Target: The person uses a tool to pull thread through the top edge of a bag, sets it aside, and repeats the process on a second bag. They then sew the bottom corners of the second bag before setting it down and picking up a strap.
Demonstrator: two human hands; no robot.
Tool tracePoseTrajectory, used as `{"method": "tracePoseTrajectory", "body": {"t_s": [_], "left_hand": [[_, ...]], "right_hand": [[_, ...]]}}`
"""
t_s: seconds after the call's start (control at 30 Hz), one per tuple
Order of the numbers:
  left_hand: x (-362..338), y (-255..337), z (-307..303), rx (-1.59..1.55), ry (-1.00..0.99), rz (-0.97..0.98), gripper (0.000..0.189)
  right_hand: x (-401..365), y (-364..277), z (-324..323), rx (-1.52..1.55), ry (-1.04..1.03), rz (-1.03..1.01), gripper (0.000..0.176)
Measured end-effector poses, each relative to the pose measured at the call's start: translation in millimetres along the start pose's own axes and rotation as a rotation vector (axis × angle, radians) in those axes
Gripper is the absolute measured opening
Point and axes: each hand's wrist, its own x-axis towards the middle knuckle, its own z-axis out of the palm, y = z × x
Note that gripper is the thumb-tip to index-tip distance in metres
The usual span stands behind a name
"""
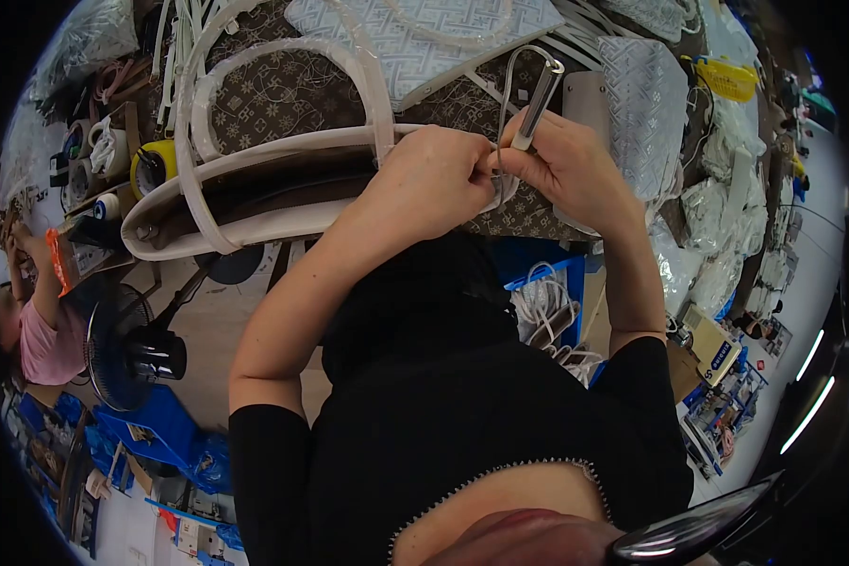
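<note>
A cream handbag (283,231) lies open on the bench, its long handles (195,179) wrapped in clear plastic. My left hand (434,179) is by the bag's right end, fingers closed in a pinch; what they hold is hidden. My right hand (575,170) grips a slim, silver, pen-like tool (541,99), pointing upward away from me. A thin grey cord or strip (507,85) loops from the top of the tool down towards my fingers. Both hands' fingertips meet closely, covering the spot between them.
Patterned grey-white panels (640,113) lie on the bench beside a yellow basket (726,79) and plastic-wrapped pieces. Rolls of tape (151,170) stand at left. Below are a blue bin (575,283) and a fan (123,344). Another person in a pink sleeve (52,340) sits at far left.
</note>
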Motion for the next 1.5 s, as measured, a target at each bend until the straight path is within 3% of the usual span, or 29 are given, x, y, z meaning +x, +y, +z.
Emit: {"method": "tracePoseTrajectory", "body": {"t_s": [1.23,1.33,1.43,1.5], "left_hand": [[0,-1,0,0.007,0.001,0.001,0.013],[1,-4,1,-0.008,0.005,0.045,0.014],[-1,-1,-2,-0.007,0.008,0.038,0.015],[-1,2,-6,-0.019,-0.015,0.021,0.015]], "right_hand": [[1,0,0,-0.027,-0.022,-0.002,0.024],[-1,0,-2,0.064,0.007,0.01,0.024],[-7,3,-3,0.314,0.094,0.153,0.026],[-12,5,-5,0.688,0.306,0.13,0.035]]}}
